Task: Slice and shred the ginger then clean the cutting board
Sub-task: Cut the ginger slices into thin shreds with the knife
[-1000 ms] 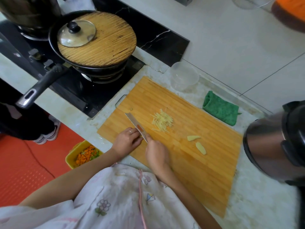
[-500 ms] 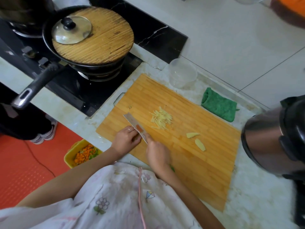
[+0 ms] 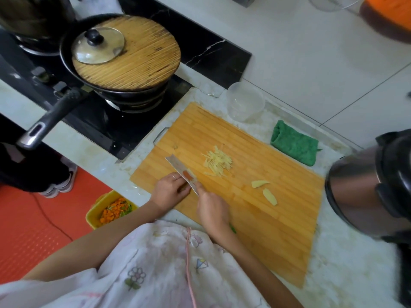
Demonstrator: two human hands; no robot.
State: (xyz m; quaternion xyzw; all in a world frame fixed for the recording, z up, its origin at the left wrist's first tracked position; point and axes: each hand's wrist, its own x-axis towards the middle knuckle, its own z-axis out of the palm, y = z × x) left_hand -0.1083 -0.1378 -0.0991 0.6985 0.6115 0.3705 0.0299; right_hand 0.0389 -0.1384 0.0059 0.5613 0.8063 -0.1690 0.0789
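A bamboo cutting board (image 3: 255,221) lies on the marble counter. On it sit a pile of shredded ginger (image 3: 219,162) and two loose ginger slices (image 3: 259,183) (image 3: 270,196) to its right. My right hand (image 3: 212,210) grips the handle of a knife (image 3: 180,170), whose blade points toward the board's far left corner. My left hand (image 3: 170,190) rests on the board with curled fingertips against the blade's left side. The ginger under them is mostly hidden.
A covered black pan (image 3: 124,61) sits on the stove at left, its handle (image 3: 49,121) sticking out over the counter edge. A clear plastic bowl (image 3: 245,101) and green cloth (image 3: 293,145) lie behind the board, a steel kettle (image 3: 364,192) at right. A yellow tub (image 3: 111,210) of scraps stands below.
Both hands and the knife stay at the same spot on the board's near left part, with only small blade motion. The view has drifted slightly.
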